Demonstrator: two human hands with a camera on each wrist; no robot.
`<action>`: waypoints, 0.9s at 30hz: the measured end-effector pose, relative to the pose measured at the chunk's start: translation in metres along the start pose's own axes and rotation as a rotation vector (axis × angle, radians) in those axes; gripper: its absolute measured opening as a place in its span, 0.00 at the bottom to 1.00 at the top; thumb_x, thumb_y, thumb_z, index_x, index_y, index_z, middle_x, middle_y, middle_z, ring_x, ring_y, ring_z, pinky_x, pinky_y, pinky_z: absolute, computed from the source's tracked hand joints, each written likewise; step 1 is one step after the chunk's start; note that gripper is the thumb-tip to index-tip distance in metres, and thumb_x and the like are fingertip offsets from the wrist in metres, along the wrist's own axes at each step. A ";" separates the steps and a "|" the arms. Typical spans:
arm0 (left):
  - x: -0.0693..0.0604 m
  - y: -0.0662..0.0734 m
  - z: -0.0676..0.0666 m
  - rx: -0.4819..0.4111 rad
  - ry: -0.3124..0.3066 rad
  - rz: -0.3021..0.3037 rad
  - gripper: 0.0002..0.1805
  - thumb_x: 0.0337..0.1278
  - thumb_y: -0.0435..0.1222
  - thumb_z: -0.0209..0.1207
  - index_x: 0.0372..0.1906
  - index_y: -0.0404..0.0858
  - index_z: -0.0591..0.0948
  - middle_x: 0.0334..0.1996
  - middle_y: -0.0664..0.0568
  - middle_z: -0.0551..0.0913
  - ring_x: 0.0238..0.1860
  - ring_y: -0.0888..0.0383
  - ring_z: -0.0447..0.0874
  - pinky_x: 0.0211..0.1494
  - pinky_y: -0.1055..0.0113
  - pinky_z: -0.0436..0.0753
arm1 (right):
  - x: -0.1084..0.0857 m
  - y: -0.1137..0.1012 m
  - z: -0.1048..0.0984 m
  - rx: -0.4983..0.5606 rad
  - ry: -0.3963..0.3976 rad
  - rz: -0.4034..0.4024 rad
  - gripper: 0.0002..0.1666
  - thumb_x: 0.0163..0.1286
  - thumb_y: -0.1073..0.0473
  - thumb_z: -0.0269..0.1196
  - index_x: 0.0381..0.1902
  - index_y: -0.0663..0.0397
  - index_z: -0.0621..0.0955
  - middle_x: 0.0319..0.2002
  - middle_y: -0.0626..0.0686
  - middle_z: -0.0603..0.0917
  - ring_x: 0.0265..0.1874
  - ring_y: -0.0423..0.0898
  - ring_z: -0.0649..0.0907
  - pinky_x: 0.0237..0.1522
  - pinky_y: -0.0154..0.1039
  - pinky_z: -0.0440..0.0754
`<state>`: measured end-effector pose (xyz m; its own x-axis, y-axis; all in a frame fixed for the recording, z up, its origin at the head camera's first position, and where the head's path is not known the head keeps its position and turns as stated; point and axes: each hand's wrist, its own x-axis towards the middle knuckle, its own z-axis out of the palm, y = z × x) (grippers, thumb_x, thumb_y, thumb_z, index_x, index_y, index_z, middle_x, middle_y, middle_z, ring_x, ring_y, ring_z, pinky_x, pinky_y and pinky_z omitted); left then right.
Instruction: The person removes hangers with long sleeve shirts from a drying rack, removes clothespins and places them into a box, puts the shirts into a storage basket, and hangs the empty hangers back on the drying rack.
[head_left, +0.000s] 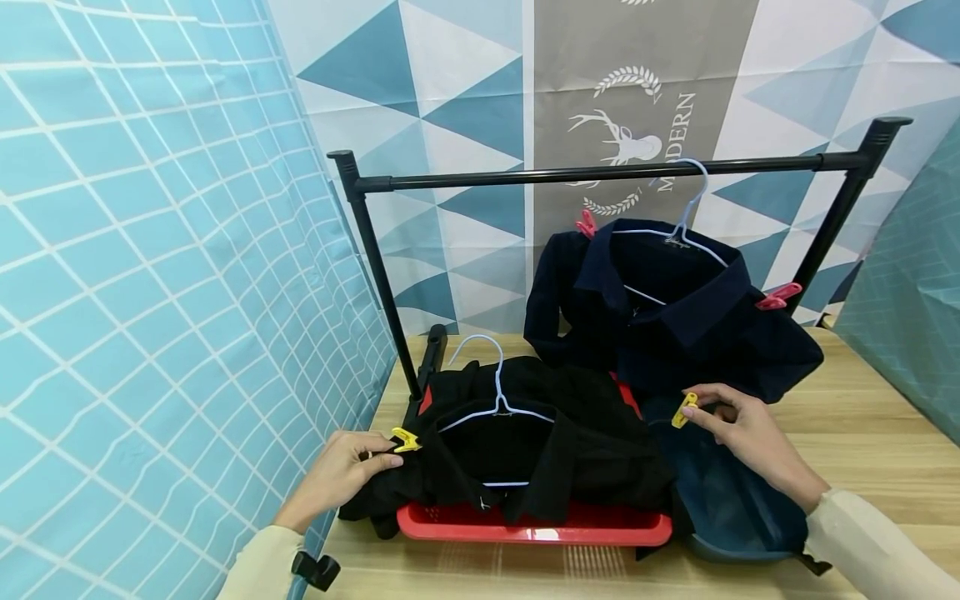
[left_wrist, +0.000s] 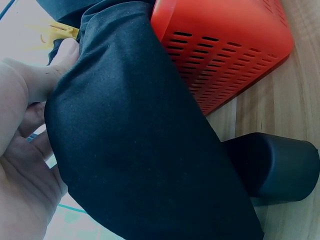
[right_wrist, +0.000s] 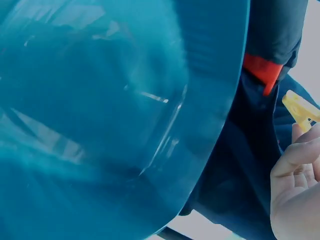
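Observation:
A black collared shirt point(head_left: 615, 467) lies on a pale blue hanger point(head_left: 498, 392) over a red basket point(head_left: 536, 532). At its left shoulder my left hand point(head_left: 337, 475) pinches a yellow clothespin point(head_left: 406, 439) between thumb and fingers, right against the fabric. In the left wrist view, black cloth point(left_wrist: 130, 120) hangs alongside that hand and hides part of its fingers. My right hand point(head_left: 750, 429) pinches another yellow clothespin point(head_left: 685, 411) by fingertips, in the air to the right of the shirt. That clothespin also shows in the right wrist view.
A navy shirt point(head_left: 705, 333) hangs from the black rack point(head_left: 525, 177), a pink clothespin point(head_left: 780, 296) on each shoulder. Below my right hand stands a blue basin point(head_left: 738, 500) on the wooden table point(head_left: 877, 417). A tiled blue sheet point(head_left: 187, 292) borders the left side.

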<state>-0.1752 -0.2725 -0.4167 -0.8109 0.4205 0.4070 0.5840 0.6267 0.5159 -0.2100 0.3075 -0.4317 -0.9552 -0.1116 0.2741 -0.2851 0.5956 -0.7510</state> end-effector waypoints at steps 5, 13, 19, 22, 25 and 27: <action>-0.001 0.000 0.000 -0.007 0.006 0.012 0.05 0.61 0.35 0.70 0.40 0.46 0.93 0.39 0.56 0.91 0.38 0.63 0.86 0.38 0.65 0.84 | 0.001 0.008 -0.005 -0.033 -0.003 0.016 0.26 0.77 0.45 0.63 0.61 0.59 0.79 0.46 0.58 0.82 0.23 0.46 0.77 0.23 0.38 0.77; -0.001 0.000 0.000 -0.011 0.005 0.001 0.05 0.62 0.35 0.70 0.40 0.46 0.93 0.39 0.56 0.90 0.38 0.63 0.86 0.39 0.65 0.84 | 0.002 0.017 -0.010 -0.109 -0.011 0.023 0.25 0.76 0.46 0.64 0.60 0.59 0.80 0.45 0.57 0.82 0.22 0.44 0.77 0.22 0.38 0.77; -0.001 0.001 -0.001 -0.016 0.008 0.011 0.05 0.62 0.35 0.70 0.40 0.46 0.93 0.38 0.56 0.90 0.38 0.64 0.86 0.38 0.65 0.84 | 0.003 0.023 -0.014 -0.158 -0.075 0.027 0.27 0.77 0.45 0.63 0.61 0.61 0.79 0.46 0.57 0.83 0.22 0.44 0.78 0.22 0.38 0.76; -0.001 0.001 -0.001 -0.016 0.010 0.015 0.05 0.62 0.35 0.70 0.40 0.46 0.93 0.38 0.57 0.90 0.37 0.64 0.86 0.37 0.65 0.83 | 0.003 0.028 -0.015 -0.178 -0.100 0.012 0.25 0.77 0.48 0.64 0.60 0.62 0.79 0.46 0.56 0.83 0.22 0.43 0.78 0.22 0.38 0.77; -0.001 0.001 -0.001 -0.018 0.009 0.011 0.05 0.62 0.35 0.70 0.40 0.46 0.93 0.38 0.57 0.90 0.37 0.64 0.86 0.37 0.65 0.83 | 0.004 0.032 -0.016 -0.214 -0.118 0.005 0.23 0.76 0.51 0.65 0.59 0.62 0.81 0.43 0.54 0.84 0.22 0.41 0.77 0.22 0.38 0.77; -0.001 0.001 -0.001 -0.022 0.010 0.012 0.05 0.62 0.35 0.70 0.40 0.46 0.93 0.38 0.57 0.90 0.37 0.64 0.86 0.37 0.65 0.83 | 0.004 0.034 -0.017 -0.239 -0.130 0.006 0.22 0.75 0.51 0.66 0.57 0.62 0.81 0.41 0.52 0.85 0.22 0.40 0.76 0.23 0.37 0.76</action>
<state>-0.1737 -0.2723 -0.4159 -0.8035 0.4212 0.4207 0.5944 0.6074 0.5271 -0.2224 0.3407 -0.4460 -0.9634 -0.1998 0.1789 -0.2674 0.7655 -0.5852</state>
